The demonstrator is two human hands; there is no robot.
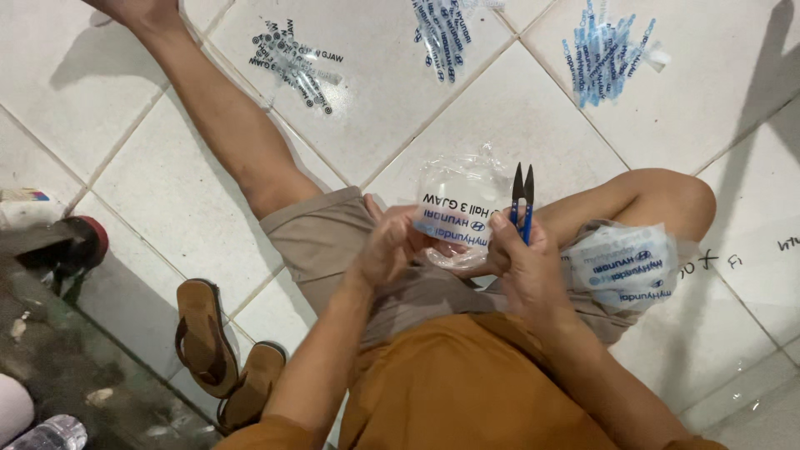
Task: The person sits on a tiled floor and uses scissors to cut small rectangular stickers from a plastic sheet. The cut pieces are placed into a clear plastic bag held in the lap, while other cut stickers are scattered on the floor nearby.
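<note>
Low in the frame, the orange shirt [467,392] and two forearms lead up to the hands at centre. The left hand [387,246] pinches a small clear plastic bag [458,212] with blue and black print, fingers curled onto its left edge, the grip closed on the film. The right hand [521,254] meets it from the right: its grip is wrapped tight round blue-handled thread snips [522,200], blades pointing up the frame and slightly parted, and its fingertips seem to touch the bag's right edge too, though the overlap is hard to read. Just right of that hand, a heap of similar printed bags [625,267] rests on the bent right knee. At lower left, a pair of brown sandals [221,354] lies on the white tiled floor [167,183], beside the khaki shorts [321,237]. Further up, the left leg stretches toward the upper left corner. Along the top edge lie three loose piles of printed strips: black-lettered [296,62], blue at centre [442,29], blue at upper right [604,54].
</note>
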